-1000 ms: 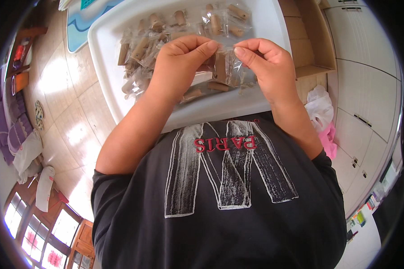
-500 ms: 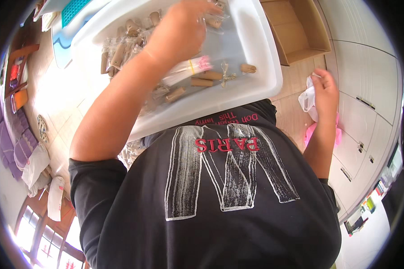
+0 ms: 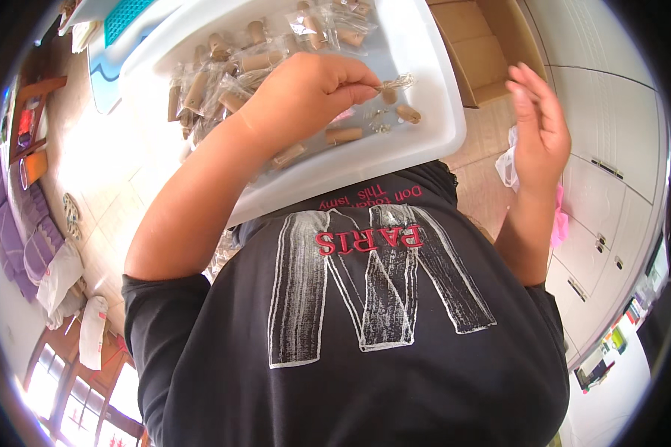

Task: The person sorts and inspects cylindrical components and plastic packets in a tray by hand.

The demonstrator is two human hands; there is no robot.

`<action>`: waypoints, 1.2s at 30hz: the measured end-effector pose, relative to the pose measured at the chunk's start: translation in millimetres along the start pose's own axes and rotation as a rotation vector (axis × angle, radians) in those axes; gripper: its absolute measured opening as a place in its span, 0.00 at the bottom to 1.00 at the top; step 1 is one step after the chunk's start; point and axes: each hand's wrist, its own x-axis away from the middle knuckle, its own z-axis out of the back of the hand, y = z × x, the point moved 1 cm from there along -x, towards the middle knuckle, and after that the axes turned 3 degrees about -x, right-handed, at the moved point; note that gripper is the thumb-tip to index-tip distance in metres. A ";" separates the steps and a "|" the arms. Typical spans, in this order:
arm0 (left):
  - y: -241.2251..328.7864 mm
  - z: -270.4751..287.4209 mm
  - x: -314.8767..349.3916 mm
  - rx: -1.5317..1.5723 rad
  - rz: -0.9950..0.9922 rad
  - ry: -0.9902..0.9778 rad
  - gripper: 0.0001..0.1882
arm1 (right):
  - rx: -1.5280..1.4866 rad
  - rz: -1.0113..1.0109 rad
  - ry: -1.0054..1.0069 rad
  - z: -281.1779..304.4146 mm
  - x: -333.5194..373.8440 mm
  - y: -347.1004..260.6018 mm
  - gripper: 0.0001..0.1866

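My left hand (image 3: 313,93) is over a white plastic tub (image 3: 443,123), its thumb and fingertips pinched on a small bundle of thin pale string (image 3: 401,82). Under the bundle lies a brown piece (image 3: 388,96), and a short brown cork-like piece (image 3: 408,114) rests close by. A brown cardboard-coloured tube (image 3: 344,135) lies nearer me, beside clear scraps (image 3: 379,123). Many brown tubes in clear bags (image 3: 196,89) fill the tub's left and far parts. My right hand (image 3: 540,130) is raised outside the tub, fingers stretched out and holding nothing. My left hand mostly covers something pink.
An open cardboard box (image 3: 492,45) stands right of the tub. White cabinets (image 3: 604,119) line the right side. A white plastic bag (image 3: 506,164) and something pink (image 3: 560,220) are behind my right forearm. A teal perforated mat (image 3: 124,18) lies at far left.
My left hand has come nearer from the tub's far side and now pinches the string bundle. My right hand has moved away from me, and its fingers have straightened.
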 end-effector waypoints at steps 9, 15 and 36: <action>15.5 9.4 24.3 0.259 0.031 0.143 0.11 | -0.247 -0.211 -0.526 -86.2 -0.6 -42.2 0.11; -11.8 5.5 16.3 0.658 -0.251 0.260 0.18 | -0.631 -0.372 -0.460 -96.4 -3.1 -43.7 0.07; -8.4 -12.6 26.1 0.382 -0.063 0.346 0.18 | 0.080 0.024 -0.470 -85.0 -13.9 -41.1 0.06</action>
